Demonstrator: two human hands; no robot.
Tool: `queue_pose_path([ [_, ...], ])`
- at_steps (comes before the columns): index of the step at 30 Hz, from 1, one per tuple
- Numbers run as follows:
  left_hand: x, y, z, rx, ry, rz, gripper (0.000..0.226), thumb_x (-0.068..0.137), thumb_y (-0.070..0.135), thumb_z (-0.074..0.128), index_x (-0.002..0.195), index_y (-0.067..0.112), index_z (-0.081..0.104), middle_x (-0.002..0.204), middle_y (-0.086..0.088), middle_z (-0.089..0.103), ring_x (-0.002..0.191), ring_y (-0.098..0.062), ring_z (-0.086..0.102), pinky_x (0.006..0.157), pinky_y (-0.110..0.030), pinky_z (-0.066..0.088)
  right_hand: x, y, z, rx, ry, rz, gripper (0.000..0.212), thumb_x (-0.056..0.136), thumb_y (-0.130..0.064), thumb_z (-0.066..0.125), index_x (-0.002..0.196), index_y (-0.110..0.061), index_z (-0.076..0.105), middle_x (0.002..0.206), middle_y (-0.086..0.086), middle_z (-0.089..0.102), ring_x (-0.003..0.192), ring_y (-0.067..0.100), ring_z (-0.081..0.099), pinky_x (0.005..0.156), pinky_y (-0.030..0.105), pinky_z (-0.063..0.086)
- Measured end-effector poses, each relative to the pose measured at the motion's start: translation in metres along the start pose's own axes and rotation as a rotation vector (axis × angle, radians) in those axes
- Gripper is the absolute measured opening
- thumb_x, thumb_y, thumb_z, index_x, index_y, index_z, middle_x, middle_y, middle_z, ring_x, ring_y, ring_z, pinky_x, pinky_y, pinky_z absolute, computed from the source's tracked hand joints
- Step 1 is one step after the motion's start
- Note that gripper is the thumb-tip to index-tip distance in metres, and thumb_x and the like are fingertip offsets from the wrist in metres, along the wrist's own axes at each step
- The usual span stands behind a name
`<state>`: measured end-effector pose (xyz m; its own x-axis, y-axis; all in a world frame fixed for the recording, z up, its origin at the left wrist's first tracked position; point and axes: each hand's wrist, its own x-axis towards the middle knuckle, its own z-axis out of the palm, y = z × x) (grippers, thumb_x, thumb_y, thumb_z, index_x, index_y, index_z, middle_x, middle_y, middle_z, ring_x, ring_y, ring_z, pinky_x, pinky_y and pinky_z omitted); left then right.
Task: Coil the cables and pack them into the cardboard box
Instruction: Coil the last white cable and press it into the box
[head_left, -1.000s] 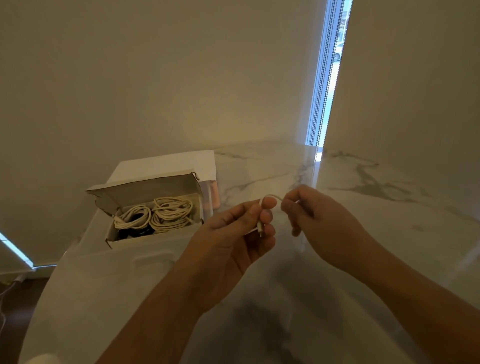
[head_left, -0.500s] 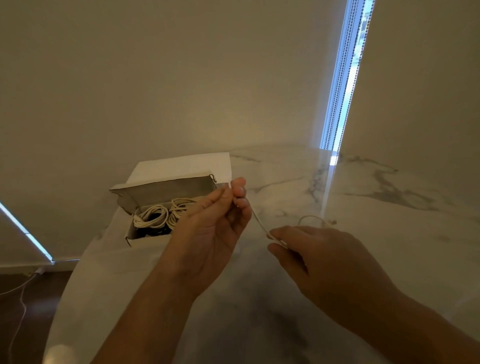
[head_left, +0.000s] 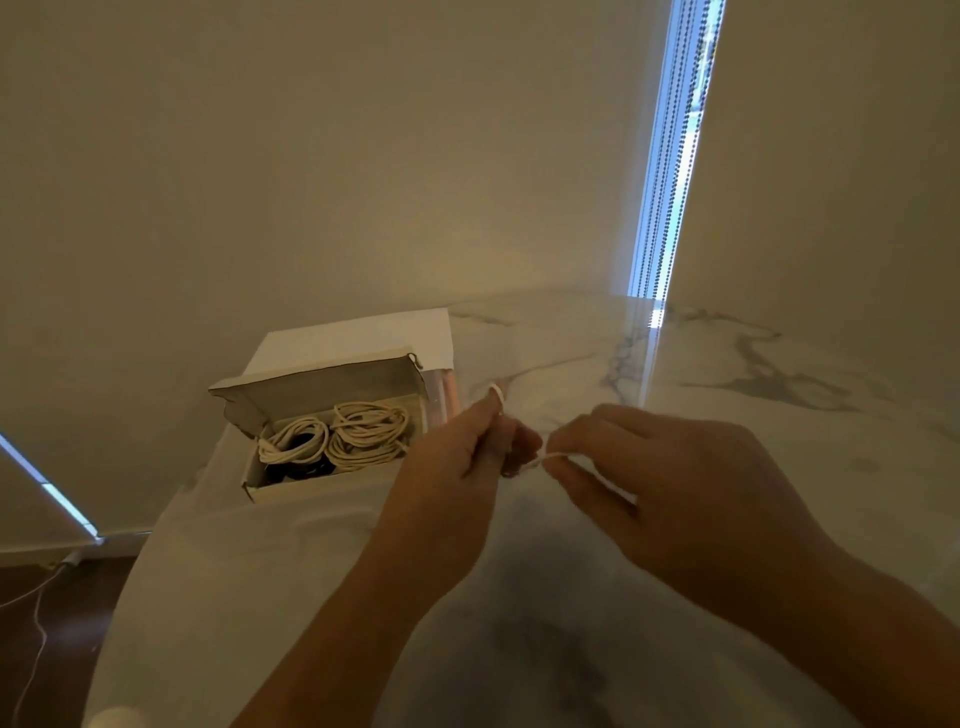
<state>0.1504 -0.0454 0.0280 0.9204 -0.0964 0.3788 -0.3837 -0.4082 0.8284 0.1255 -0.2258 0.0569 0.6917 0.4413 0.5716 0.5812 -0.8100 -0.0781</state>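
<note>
Both hands meet above the marble surface (head_left: 753, 415), just right of the box (head_left: 291, 480). The left hand (head_left: 457, 457) is raised with its fingers curled, and a thin white cable (head_left: 545, 458) loops over the tip of its forefinger and runs down behind the fingers, so this hand holds the cable wound on it. The right hand (head_left: 670, 478) faces it, close but not quite touching, with thumb and forefinger pinched on a short stretch of the same cable that bridges the gap between the two hands. How much more cable lies inside either palm cannot be told.

The box is cardboard and stands open near the left edge of the surface, its lid (head_left: 322, 379) tilted up at the back. Inside lie two pale coils (head_left: 363, 431) side by side, the left one smaller, the right one fuller and reaching the right wall. Under and between them is something dark (head_left: 298, 470), too dim to make out. A flat white sheet (head_left: 363, 332) lies behind the box, against the wall, and a clear, faintly pink object (head_left: 441, 400) stands just beside the box's right end.

A bright strip of window (head_left: 675, 156) with bead chains runs down the far corner and reflects on the marble. On the dark floor (head_left: 52, 649) at the lower left a thin white cord (head_left: 36, 623) trails away from the wall.
</note>
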Motion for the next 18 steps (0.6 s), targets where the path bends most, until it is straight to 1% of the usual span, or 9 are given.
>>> queue_pose_path([
  [1, -0.002, 0.002, 0.003, 0.010, -0.043, -0.007, 0.029, 0.104, 0.024, 0.045, 0.101, 0.051, 0.056, 0.080, 0.013, 0.071, 0.080, 0.003, 0.066, 0.071, -0.006, 0.046, 0.001, 0.005, 0.000, 0.005, 0.010, 0.012, 0.022, 0.095, -0.043, 0.048, 0.095, -0.033, 0.067, 0.082, -0.015, 0.065, 0.057, 0.006, 0.056, 0.049, 0.012, 0.035],
  [2, -0.004, 0.004, 0.006, -0.014, -0.079, -0.027, 0.028, 0.104, 0.025, 0.045, 0.106, 0.051, 0.056, 0.079, 0.013, 0.071, 0.079, 0.003, 0.066, 0.071, -0.006, 0.046, 0.002, 0.010, 0.000, 0.003, 0.022, 0.025, 0.020, 0.097, -0.043, 0.049, 0.097, -0.033, 0.067, 0.084, -0.015, 0.064, 0.059, 0.005, 0.054, 0.052, 0.010, 0.034],
  [5, -0.004, 0.007, 0.013, -0.141, -0.150, -0.107, 0.029, 0.104, 0.017, 0.042, 0.117, 0.030, 0.064, 0.081, 0.007, 0.070, 0.075, -0.001, 0.066, 0.071, -0.012, 0.050, 0.005, 0.022, 0.002, -0.007, 0.070, 0.066, 0.022, 0.095, -0.041, 0.052, 0.101, -0.028, 0.069, 0.085, -0.011, 0.062, 0.059, 0.004, 0.048, 0.056, 0.006, 0.025],
  [6, -0.004, 0.008, 0.014, -0.171, -0.159, -0.121, 0.030, 0.104, 0.015, 0.040, 0.117, 0.027, 0.065, 0.080, 0.005, 0.070, 0.073, -0.003, 0.065, 0.071, -0.014, 0.051, 0.005, 0.025, 0.002, 0.000, 0.088, 0.077, 0.023, 0.094, -0.040, 0.052, 0.102, -0.027, 0.069, 0.085, -0.010, 0.060, 0.059, 0.005, 0.048, 0.056, 0.007, 0.025],
  [9, -0.003, 0.011, 0.012, -0.255, -0.180, -0.159, 0.034, 0.105, 0.012, 0.038, 0.107, 0.028, 0.068, 0.076, 0.005, 0.068, 0.068, -0.005, 0.061, 0.071, -0.017, 0.052, 0.006, 0.030, 0.004, 0.039, 0.138, 0.101, 0.021, 0.093, -0.034, 0.056, 0.106, -0.025, 0.070, 0.087, -0.008, 0.057, 0.060, 0.007, 0.048, 0.056, 0.009, 0.027],
  [11, -0.002, 0.012, 0.011, -0.293, -0.208, -0.185, 0.035, 0.106, 0.011, 0.036, 0.112, 0.021, 0.069, 0.073, 0.006, 0.066, 0.066, -0.003, 0.058, 0.068, -0.016, 0.049, 0.006, 0.032, 0.008, 0.063, 0.162, 0.110, 0.022, 0.093, -0.031, 0.057, 0.108, -0.023, 0.071, 0.087, -0.007, 0.057, 0.060, 0.008, 0.047, 0.056, 0.010, 0.028],
  [13, -0.001, 0.013, 0.012, -0.320, -0.234, -0.207, 0.036, 0.106, 0.011, 0.034, 0.117, 0.015, 0.068, 0.070, 0.007, 0.062, 0.065, -0.003, 0.055, 0.067, -0.016, 0.046, 0.006, 0.034, 0.012, 0.085, 0.168, 0.124, 0.027, 0.095, -0.035, 0.052, 0.110, -0.022, 0.071, 0.087, -0.006, 0.057, 0.061, 0.010, 0.049, 0.056, 0.012, 0.032],
  [15, 0.000, 0.013, 0.012, -0.395, -0.246, -0.223, 0.037, 0.106, 0.011, 0.034, 0.117, 0.013, 0.069, 0.070, 0.005, 0.060, 0.068, -0.008, 0.053, 0.070, -0.022, 0.044, 0.006, 0.036, 0.015, 0.097, 0.161, 0.145, 0.034, 0.096, -0.041, 0.045, 0.112, -0.024, 0.070, 0.089, -0.006, 0.058, 0.064, 0.012, 0.053, 0.055, 0.016, 0.041],
  [18, -0.001, 0.015, 0.012, -0.537, -0.246, -0.263, 0.041, 0.105, 0.009, 0.035, 0.103, 0.018, 0.075, 0.069, 0.000, 0.057, 0.069, -0.015, 0.049, 0.069, -0.027, 0.042, 0.006, 0.039, 0.018, 0.104, 0.167, 0.172, 0.038, 0.097, -0.045, 0.040, 0.114, -0.026, 0.069, 0.091, -0.007, 0.060, 0.067, 0.011, 0.055, 0.056, 0.022, 0.048],
])
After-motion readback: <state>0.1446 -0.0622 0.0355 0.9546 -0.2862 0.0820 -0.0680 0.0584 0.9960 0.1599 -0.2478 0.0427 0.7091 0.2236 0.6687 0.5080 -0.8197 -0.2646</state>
